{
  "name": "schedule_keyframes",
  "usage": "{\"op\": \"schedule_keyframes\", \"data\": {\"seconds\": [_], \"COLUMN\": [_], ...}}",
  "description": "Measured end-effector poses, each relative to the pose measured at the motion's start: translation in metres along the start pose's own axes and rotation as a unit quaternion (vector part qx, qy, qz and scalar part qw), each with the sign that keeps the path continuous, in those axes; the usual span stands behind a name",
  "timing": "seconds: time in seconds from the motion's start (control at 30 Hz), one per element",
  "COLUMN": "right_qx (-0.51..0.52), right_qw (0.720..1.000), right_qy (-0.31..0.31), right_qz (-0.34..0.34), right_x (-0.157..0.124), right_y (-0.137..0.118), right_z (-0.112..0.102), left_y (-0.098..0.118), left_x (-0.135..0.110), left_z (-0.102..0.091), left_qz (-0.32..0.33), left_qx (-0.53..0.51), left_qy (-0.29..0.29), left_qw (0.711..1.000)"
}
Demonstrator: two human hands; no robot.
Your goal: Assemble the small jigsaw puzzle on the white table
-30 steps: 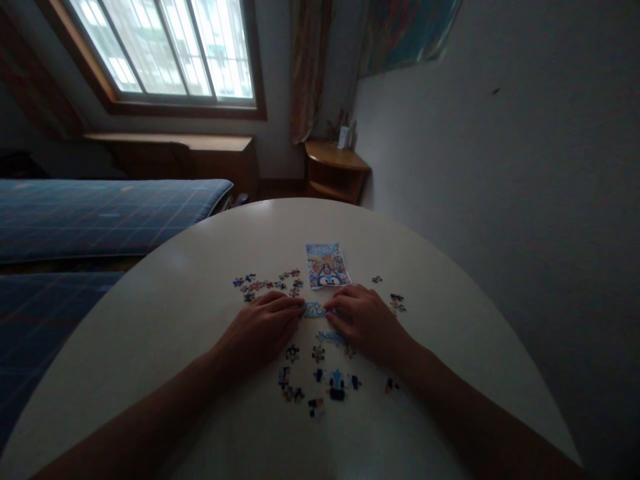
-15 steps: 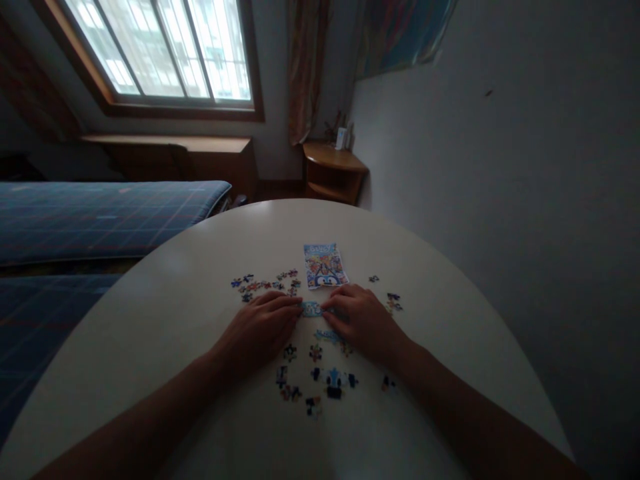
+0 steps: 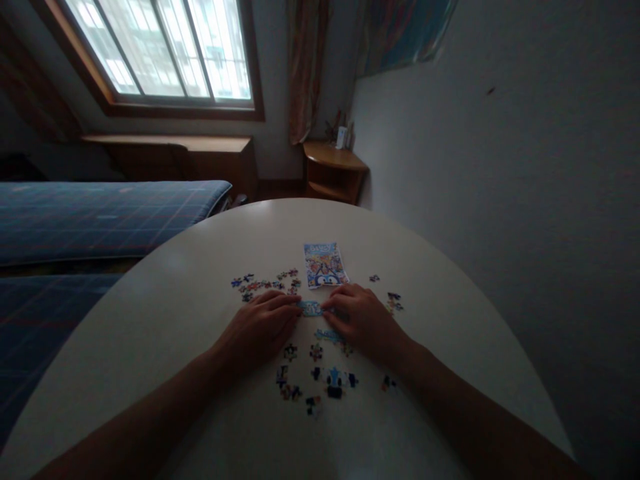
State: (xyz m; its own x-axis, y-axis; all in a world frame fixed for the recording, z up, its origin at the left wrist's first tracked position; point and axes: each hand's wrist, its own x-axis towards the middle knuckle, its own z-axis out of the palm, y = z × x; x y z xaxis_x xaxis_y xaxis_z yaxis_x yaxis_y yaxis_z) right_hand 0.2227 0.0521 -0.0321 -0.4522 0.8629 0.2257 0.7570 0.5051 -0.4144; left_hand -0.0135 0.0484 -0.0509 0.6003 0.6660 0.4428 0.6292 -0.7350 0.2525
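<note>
Between my hands lies a small strip of light-blue jigsaw pieces (image 3: pixel 312 308) on the table. The fingertips of my left hand (image 3: pixel 267 325) press on its left end, fingers together. At its right end, my right hand (image 3: pixel 359 320) pinches the edge between thumb and fingers. Just beyond is a picture sheet (image 3: pixel 324 265) with colourful cartoon figures. Closer to me lie another light-blue joined strip (image 3: pixel 326 335), partly behind my right hand, and a joined blue-and-black face section (image 3: pixel 335 381). Loose jigsaw pieces (image 3: pixel 316 351) are scattered around these.
A group of jigsaw pieces (image 3: pixel 255 287) spreads beyond my left hand, and a few pieces (image 3: pixel 394 301) lie right of my right hand. The round white table (image 3: pixel 200 253) stands near a wall (image 3: pixel 490 180) on the right and a plaid mattress (image 3: pixel 100 217) on the left.
</note>
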Motion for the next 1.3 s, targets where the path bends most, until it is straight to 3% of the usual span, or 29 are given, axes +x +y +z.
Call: {"op": "schedule_keyframes", "data": {"seconds": [0.87, 1.13, 1.3], "right_qx": [0.008, -0.008, -0.004], "right_qw": [1.0, 1.0, 0.999], "right_qy": [0.004, -0.002, 0.026], "right_qz": [-0.001, 0.001, 0.045], "right_x": [0.0, -0.002, -0.001], "right_y": [-0.001, 0.01, 0.02], "right_z": [0.001, -0.023, -0.032], "left_y": [0.001, 0.0, 0.0], "left_x": [0.0, -0.001, -0.001], "left_z": [0.0, 0.0, 0.0], "left_qz": [0.012, 0.009, 0.01], "left_qx": [0.001, 0.0, 0.001], "left_qy": [0.009, 0.0, 0.002], "left_qw": [1.0, 1.0, 1.0]}}
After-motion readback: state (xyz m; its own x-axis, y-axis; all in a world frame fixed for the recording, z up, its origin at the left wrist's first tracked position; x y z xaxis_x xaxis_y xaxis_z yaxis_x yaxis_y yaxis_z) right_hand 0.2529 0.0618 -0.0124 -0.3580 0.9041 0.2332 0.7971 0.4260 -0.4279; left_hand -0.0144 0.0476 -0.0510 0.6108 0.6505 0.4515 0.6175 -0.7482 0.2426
